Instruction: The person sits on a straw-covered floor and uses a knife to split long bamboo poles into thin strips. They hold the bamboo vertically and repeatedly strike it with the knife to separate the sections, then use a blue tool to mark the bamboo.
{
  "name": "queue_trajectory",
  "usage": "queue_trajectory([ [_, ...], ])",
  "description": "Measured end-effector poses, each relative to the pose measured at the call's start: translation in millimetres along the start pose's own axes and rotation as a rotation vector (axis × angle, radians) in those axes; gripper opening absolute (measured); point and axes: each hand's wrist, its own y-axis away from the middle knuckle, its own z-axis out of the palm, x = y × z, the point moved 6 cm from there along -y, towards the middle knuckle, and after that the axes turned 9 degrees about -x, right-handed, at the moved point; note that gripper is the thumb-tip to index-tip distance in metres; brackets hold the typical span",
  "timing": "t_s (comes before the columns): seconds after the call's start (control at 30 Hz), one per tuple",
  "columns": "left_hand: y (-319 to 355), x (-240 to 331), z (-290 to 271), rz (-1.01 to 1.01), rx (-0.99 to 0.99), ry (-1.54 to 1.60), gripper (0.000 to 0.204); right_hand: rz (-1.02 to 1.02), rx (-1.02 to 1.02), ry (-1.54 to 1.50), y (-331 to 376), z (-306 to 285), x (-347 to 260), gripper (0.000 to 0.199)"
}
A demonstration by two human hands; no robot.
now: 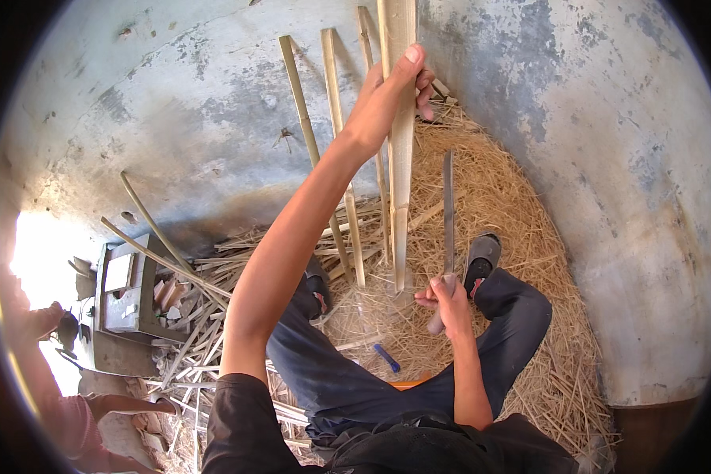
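Observation:
My left hand [391,95], raised on an outstretched arm, is closed around the upper part of a wide split bamboo strip [400,182]. The strip stands nearly upright, its lower end just above or on the floor between my feet. Lower and to the right, my right hand [453,310] grips the handle of a long narrow knife [449,205], blade pointing away from me. The blade is beside the strip, apart from it. Left of the held strip, several thinner bamboo strips [341,158] lean against the wall.
Bamboo shavings [505,189] cover the floor, with cut strips [213,316] heaped at left. A blue pen-like object [387,358] lies between my legs. A grey wooden box [126,292] stands at left, near another person in pink clothing [75,423]. Worn walls [205,87] enclose the corner.

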Motion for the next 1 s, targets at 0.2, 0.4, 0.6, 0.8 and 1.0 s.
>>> queue_trajectory([
  [0.2,-6,22,18,0.021,-0.004,-0.129,0.068,0.036,-0.119,-0.145,29,32,-36,0.019],
  [0.4,-17,50,26,0.021,0.085,-0.111,0.061,0.066,-0.14,-0.224,37,57,-57,0.02],
  [0.6,-17,52,21,0.242,0.247,-0.256,0.054,0.047,-0.171,-0.19,39,68,-62,0.025],
  [0.8,-9,63,36,0.298,0.32,-0.409,0.055,0.112,-0.226,-0.165,34,71,-46,0.024],
  [1.0,-9,55,29,0.198,0.316,-0.421,0.053,0.069,-0.233,-0.152,34,81,-69,0.021],
])
